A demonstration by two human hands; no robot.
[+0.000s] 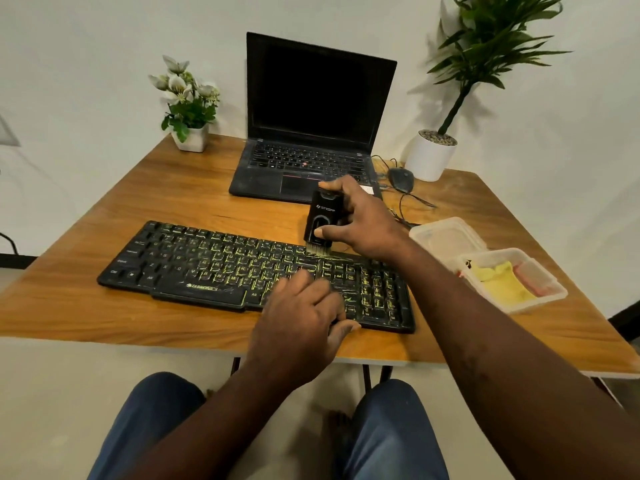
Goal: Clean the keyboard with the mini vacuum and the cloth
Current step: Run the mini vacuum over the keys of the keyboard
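Observation:
A black keyboard (207, 268) with yellow-green lettering lies across the wooden table (104, 317). My right hand (363, 220) grips a small black mini vacuum (323, 216) upright, its brush tip touching the keyboard's top row right of centre. My left hand (304, 320) rests palm-down on the keyboard's lower right part, fingers spread and the thumb at its front edge. A yellow cloth (502, 282) lies in a clear plastic container (543, 296) at the right.
An open black laptop (311, 133) stands behind the keyboard. A black mouse (401, 178) with cable lies to its right. A second clear container (446, 237), a small flower pot (190, 136) and a tall plant in a white pot (429, 157) stand around.

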